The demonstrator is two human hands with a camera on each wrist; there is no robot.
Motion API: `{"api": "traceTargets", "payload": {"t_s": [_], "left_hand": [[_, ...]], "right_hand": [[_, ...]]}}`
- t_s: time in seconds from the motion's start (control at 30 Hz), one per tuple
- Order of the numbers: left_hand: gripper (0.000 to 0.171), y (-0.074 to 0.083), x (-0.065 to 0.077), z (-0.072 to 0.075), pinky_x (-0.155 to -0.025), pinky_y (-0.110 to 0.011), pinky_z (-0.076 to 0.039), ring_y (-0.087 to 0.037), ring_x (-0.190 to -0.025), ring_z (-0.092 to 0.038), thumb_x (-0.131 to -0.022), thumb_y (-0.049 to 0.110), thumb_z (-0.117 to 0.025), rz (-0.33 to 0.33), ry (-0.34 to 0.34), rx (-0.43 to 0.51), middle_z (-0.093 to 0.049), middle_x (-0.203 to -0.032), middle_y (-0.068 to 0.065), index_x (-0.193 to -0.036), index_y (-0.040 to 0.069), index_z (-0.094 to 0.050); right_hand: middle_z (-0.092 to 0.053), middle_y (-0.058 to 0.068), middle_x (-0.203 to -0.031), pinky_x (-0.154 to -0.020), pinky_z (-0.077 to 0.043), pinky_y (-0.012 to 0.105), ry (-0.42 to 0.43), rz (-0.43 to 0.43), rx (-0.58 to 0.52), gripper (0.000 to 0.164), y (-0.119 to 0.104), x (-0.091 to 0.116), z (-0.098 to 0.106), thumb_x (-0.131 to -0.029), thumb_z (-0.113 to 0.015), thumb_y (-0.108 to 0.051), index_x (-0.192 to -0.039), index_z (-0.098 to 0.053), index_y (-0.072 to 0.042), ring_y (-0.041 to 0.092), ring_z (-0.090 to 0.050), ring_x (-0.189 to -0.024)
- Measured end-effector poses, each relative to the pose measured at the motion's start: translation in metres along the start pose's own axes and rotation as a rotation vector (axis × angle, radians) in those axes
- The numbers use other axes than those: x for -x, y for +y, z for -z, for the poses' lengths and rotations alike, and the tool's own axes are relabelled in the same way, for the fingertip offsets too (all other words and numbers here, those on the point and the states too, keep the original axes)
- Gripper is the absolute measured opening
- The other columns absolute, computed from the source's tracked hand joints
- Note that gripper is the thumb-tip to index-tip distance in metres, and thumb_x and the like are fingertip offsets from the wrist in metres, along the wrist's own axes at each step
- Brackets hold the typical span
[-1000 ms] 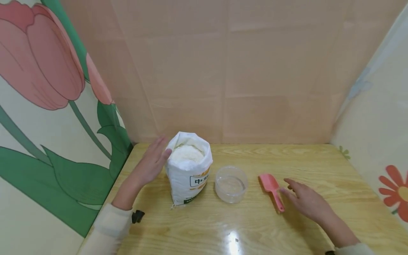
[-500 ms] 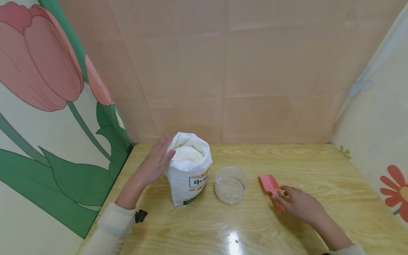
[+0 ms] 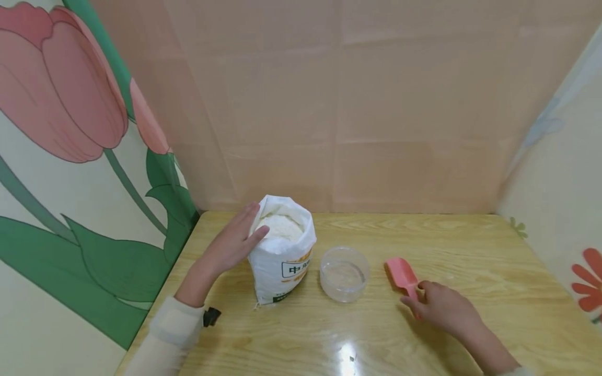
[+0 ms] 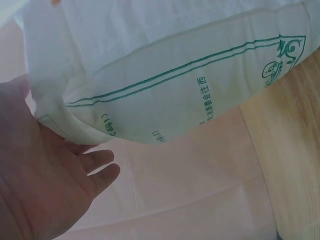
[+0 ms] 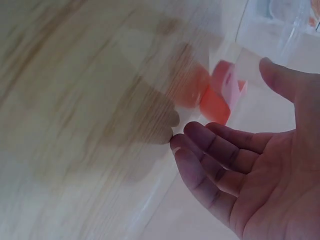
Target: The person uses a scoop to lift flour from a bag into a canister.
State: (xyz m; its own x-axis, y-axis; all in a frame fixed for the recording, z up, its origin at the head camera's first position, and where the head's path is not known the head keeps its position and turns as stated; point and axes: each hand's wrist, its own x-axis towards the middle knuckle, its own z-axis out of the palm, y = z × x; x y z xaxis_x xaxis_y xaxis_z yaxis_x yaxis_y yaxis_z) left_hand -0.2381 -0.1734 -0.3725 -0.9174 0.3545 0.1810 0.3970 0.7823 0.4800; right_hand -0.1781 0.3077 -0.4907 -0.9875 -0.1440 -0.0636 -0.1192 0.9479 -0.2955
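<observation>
A white woven bag (image 3: 277, 271) of white powder, perhaps flour, stands upright with its mouth open on the left of the table. My left hand (image 3: 232, 240) touches its upper left side, fingers extended and thumb by the rim. In the left wrist view, the hand (image 4: 50, 175) lies against the bag's edge (image 4: 165, 95), some fingertips partly hidden. A pink scoop (image 3: 401, 272) lies on the table at right. Over its handle, my right hand (image 3: 447, 308) has thumb and fingers on either side. The right wrist view shows those fingers (image 5: 215, 145) spread, apart from the scoop (image 5: 225, 90).
Between the bag and the scoop stands a clear round container (image 3: 345, 274). The wooden table (image 3: 291, 339) ends at a draped pinkish-brown sheet (image 3: 376, 130) behind. Flower-painted walls close in both sides.
My right hand has come down and left over the scoop's handle. My left hand has shifted right, closer against the bag. Bag, container and scoop stay in place.
</observation>
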Motion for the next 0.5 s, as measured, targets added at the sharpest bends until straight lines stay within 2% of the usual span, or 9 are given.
{"api": "traceTargets", "payload": {"t_s": [0.13,0.27,0.5], "left_hand": [[0.086,0.002,0.000,0.002,-0.125,-0.051,-0.017,-0.029,-0.156,-0.011,-0.103,0.067,-0.030,-0.003,-0.016,-0.058,-0.015,-0.169,-0.011,-0.162,0.005,-0.017],[0.089,0.004,0.000,0.004,-0.125,-0.049,-0.019,-0.027,-0.157,-0.010,-0.101,0.070,-0.028,0.002,-0.033,-0.113,-0.014,-0.169,-0.010,-0.162,0.006,-0.017],[0.089,0.002,0.001,0.002,-0.124,-0.049,-0.020,-0.026,-0.157,-0.011,-0.101,0.070,-0.027,-0.006,-0.040,-0.127,-0.015,-0.169,-0.010,-0.162,0.005,-0.019]], "right_hand": [[-0.059,0.002,-0.079,-0.054,-0.043,0.037,0.007,0.005,0.010,0.073,-0.004,0.002,-0.001,-0.089,-0.066,-0.065,-0.115,-0.064,0.003,0.019,-0.052,-0.068],[-0.050,0.000,-0.072,-0.052,-0.036,0.033,0.015,0.015,0.009,0.057,-0.009,0.002,-0.001,-0.091,-0.068,-0.057,-0.105,-0.062,-0.002,0.018,-0.047,-0.064],[-0.044,0.001,-0.068,-0.050,-0.031,0.032,0.022,0.004,-0.001,0.038,-0.014,-0.001,-0.002,-0.094,-0.070,-0.042,-0.093,-0.056,-0.006,0.018,-0.042,-0.060]]}}
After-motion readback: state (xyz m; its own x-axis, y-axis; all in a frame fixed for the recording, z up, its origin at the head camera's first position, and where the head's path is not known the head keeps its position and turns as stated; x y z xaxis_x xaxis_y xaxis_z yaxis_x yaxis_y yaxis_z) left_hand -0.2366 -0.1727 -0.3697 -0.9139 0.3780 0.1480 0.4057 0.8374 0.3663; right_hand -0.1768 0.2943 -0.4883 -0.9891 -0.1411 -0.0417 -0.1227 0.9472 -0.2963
